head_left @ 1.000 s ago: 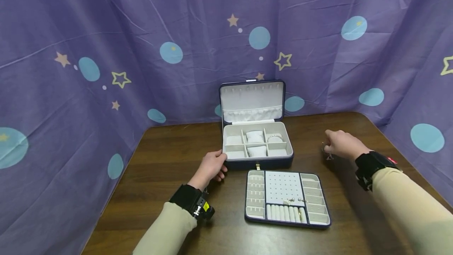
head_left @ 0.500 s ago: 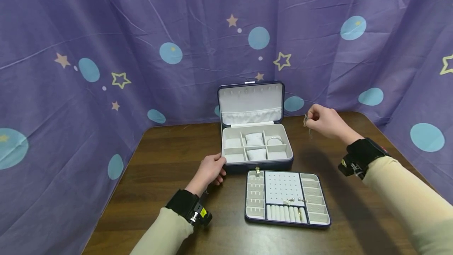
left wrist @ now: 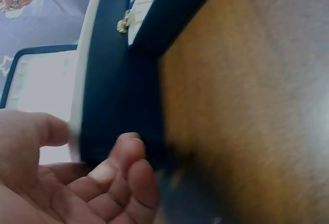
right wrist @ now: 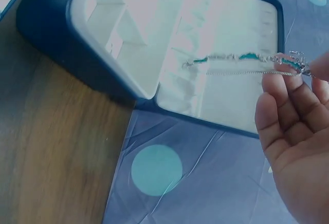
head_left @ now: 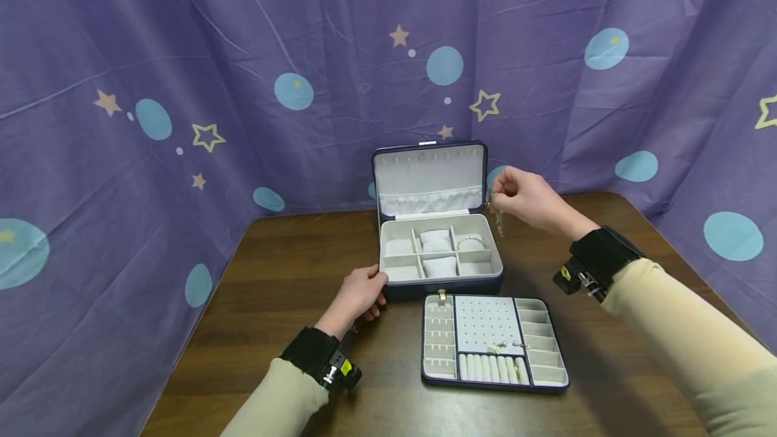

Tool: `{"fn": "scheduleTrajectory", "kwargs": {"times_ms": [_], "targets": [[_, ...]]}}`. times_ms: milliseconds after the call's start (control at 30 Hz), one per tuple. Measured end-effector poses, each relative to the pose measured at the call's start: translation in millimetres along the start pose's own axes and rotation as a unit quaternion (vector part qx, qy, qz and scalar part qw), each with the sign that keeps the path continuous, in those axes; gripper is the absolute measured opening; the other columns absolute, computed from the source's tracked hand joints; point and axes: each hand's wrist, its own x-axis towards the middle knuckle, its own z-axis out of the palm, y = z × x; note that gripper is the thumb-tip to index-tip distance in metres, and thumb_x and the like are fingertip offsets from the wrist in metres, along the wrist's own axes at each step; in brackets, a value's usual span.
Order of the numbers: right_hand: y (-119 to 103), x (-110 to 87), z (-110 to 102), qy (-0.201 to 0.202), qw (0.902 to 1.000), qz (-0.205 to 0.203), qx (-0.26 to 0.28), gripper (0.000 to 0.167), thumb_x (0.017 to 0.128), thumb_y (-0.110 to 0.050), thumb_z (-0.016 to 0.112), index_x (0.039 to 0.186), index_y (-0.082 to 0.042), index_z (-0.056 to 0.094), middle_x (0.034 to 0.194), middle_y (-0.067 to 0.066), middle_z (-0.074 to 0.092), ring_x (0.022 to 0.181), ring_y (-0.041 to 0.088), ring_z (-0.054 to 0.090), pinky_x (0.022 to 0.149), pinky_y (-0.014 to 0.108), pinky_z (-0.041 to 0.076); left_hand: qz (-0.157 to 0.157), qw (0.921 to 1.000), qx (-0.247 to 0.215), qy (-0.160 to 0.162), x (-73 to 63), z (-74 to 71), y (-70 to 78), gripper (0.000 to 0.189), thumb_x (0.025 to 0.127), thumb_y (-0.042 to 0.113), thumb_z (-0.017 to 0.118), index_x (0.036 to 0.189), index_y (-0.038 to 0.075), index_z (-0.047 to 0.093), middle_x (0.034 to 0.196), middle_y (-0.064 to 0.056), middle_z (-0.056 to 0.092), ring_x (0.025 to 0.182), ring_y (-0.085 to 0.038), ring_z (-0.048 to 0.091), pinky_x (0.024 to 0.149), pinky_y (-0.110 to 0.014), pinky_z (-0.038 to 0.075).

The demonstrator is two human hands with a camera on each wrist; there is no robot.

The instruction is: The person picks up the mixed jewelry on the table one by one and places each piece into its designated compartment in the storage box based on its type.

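A navy jewelry box (head_left: 449,286) with a cream interior stands open on the table, its lid (head_left: 427,177) upright at the back. My left hand (head_left: 359,290) holds the box's front left corner. In the left wrist view, the thumb is on the pale rim and the fingers curl beside the navy wall. Beside the lid's right edge, my right hand (head_left: 528,199) pinches a silver chain bracelet with teal parts (right wrist: 249,56), which dangles from the fingertips. Inside the box are white cushions (head_left: 436,240) and a round silvery bangle (head_left: 470,242) in the back right compartment.
In front of the box lies a navy-edged jewelry tray (head_left: 479,319) with a pegboard panel, ring rolls (head_left: 488,368) and side compartments. A few earrings (head_left: 500,344) sit on its panel. A purple patterned curtain (head_left: 340,39) hangs behind the wooden table (head_left: 291,255).
My right hand has lifted the bracelet from the table's right side and moved it left, up beside the lid. My left hand stays at the box corner, shifting only slightly.
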Motion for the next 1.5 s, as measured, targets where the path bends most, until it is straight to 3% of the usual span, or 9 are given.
{"fn": "scheduleTrajectory", "kwargs": {"times_ms": [167,233,367,467,600,767,933,1233,1500], "targets": [[-10,1.8,3,-0.028,0.9988,-0.001,0.040,0.011,0.099,-0.012,0.056,0.108,-0.005,0.055,0.097,0.016,0.069,0.092,0.027,0.067,0.074,0.028,0.052,0.023,0.9932,0.114,0.009,0.5,-10.9,12.4,0.047,0.098,0.032,0.051,0.133,0.004,0.065,0.078,-0.013,0.071,0.053,-0.022,0.062,0.052,-0.035,0.052],[-14,2.7,4,-0.039,0.9975,-0.001,0.059,0.012,0.100,-0.012,0.056,0.109,-0.004,0.055,0.100,0.016,0.070,0.093,0.027,0.068,0.077,0.028,0.053,0.041,0.9863,0.155,0.038,0.5,-16.3,22.9,0.044,0.099,0.035,0.052,0.127,0.006,0.070,0.093,-0.013,0.075,0.068,-0.024,0.069,0.063,-0.039,0.056],[-20,5.6,9,-0.058,0.9945,-0.009,0.087,0.012,0.100,-0.011,0.056,0.109,-0.002,0.054,0.101,0.016,0.070,0.095,0.026,0.069,0.082,0.031,0.056,0.105,0.9732,0.177,0.102,0.9,-22.8,49.2,0.041,0.101,0.036,0.053,0.127,0.011,0.072,0.121,-0.007,0.073,0.096,-0.024,0.069,0.083,-0.044,0.054],[-24,7.6,14,-0.070,0.9933,-0.017,0.091,0.011,0.101,-0.011,0.056,0.109,-0.003,0.054,0.099,0.014,0.071,0.094,0.027,0.068,0.085,0.036,0.055,0.161,0.9684,0.157,0.107,1.6,-22.4,68.8,0.036,0.102,0.031,0.054,0.126,0.014,0.073,0.114,-0.006,0.074,0.088,-0.021,0.065,0.077,-0.040,0.052],[-32,8.9,21,-0.081,0.9924,-0.028,0.088,0.011,0.101,-0.013,0.057,0.108,-0.004,0.055,0.098,0.013,0.071,0.091,0.025,0.066,0.085,0.038,0.052,0.221,0.9638,0.124,0.084,3.4,-18.1,88.8,0.034,0.102,0.024,0.054,0.129,0.013,0.071,0.098,-0.004,0.073,0.070,-0.014,0.061,0.066,-0.031,0.049],[-42,9.9,29,-0.093,0.9907,-0.038,0.092,0.010,0.100,-0.012,0.058,0.107,-0.005,0.056,0.094,0.013,0.070,0.090,0.025,0.066,0.082,0.035,0.052,0.268,0.9603,0.063,0.046,7.2,-10.0,106.8,0.037,0.103,0.025,0.057,0.138,0.015,0.065,0.104,-0.005,0.071,0.071,-0.015,0.069,0.064,-0.028,0.054],[-50,10.2,37,-0.105,0.9890,-0.043,0.095,0.008,0.100,-0.010,0.057,0.107,-0.006,0.057,0.090,0.012,0.068,0.087,0.024,0.065,0.081,0.037,0.052,0.294,0.9552,0.013,0.032,9.1,-3.1,118.9,0.040,0.102,0.029,0.063,0.141,0.017,0.063,0.110,-0.002,0.069,0.078,-0.016,0.068,0.065,-0.028,0.053],[-55,11.3,44,-0.112,0.9881,-0.049,0.093,0.009,0.102,-0.015,0.061,0.107,-0.008,0.060,0.089,0.009,0.070,0.089,0.026,0.068,0.081,0.036,0.052,0.335,0.9382,-0.015,0.086,6.3,-0.6,126.3,0.018,0.100,0.017,0.066,0.113,0.009,0.077,0.101,-0.005,0.075,0.072,-0.017,0.070,0.059,-0.025,0.050],[-53,11.6,44,-0.101,0.9902,-0.056,0.078,0.013,0.101,-0.017,0.064,0.110,-0.009,0.062,0.088,0.008,0.070,0.080,0.023,0.063,0.078,0.036,0.051,0.333,0.9385,-0.026,0.089,6.8,-2.8,122.8,0.017,0.100,0.016,0.065,0.112,0.007,0.074,0.101,-0.006,0.075,0.068,-0.012,0.068,0.058,-0.024,0.049]]}}
